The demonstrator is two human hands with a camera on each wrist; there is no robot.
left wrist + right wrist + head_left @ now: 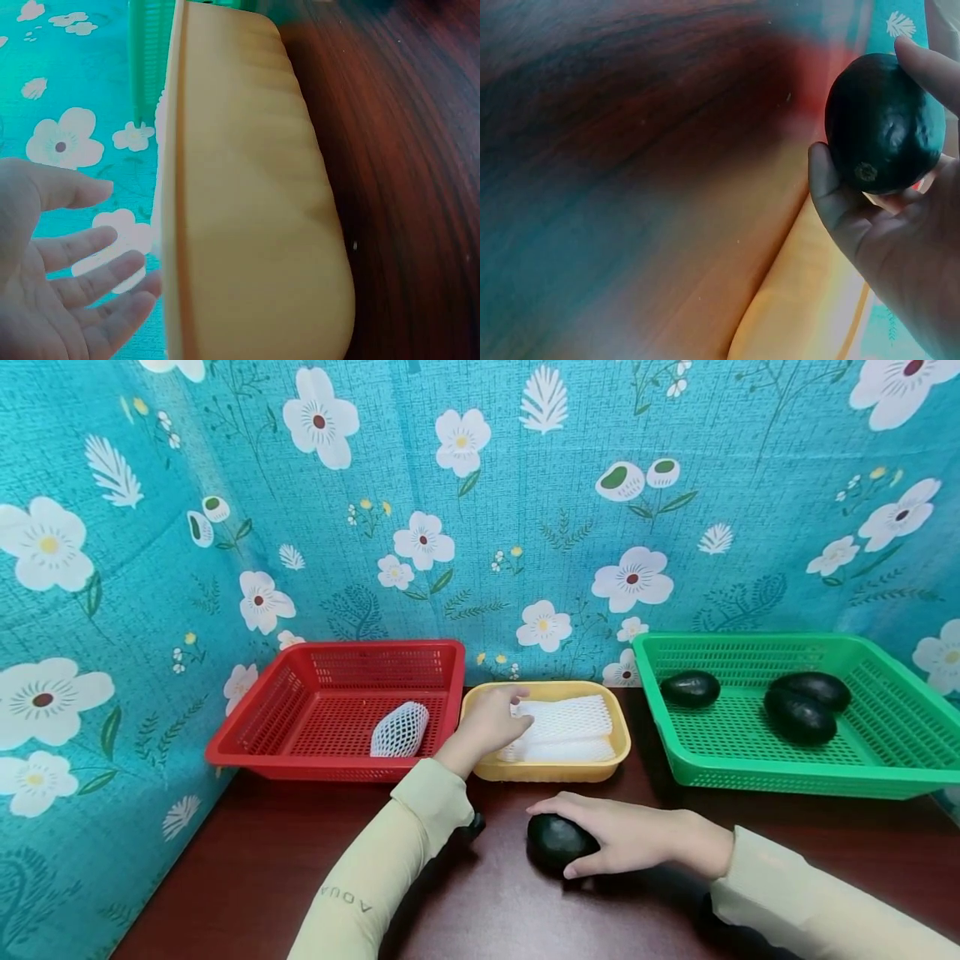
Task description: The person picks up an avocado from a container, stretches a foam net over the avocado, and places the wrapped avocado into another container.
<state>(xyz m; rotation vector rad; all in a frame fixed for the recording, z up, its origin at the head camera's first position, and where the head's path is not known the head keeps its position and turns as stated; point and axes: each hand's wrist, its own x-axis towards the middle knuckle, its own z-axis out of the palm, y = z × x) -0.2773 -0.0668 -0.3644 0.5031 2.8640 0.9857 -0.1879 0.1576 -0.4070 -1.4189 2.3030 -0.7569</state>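
My right hand (611,835) grips a dark, shiny avocado (557,842) over the table, in front of the yellow basket. In the right wrist view, thumb and fingers curl round the avocado (885,124), and its small round end scar shows. My left hand (491,722) hangs over the left side of the yellow basket (551,771), fingers apart with nothing between them. White foam net sleeves (562,727) lie in that basket, just right of the left fingers. The left wrist view has the loosely spread hand (82,277) beside the basket's outer wall (247,187).
At the left, a red basket (300,764) holds one netted item (400,731). A green basket (795,777) at the right contains several things: one dark avocado (690,689) near its left wall and two touching ones (801,716). Behind the baskets hangs a blue floral cloth (480,527).
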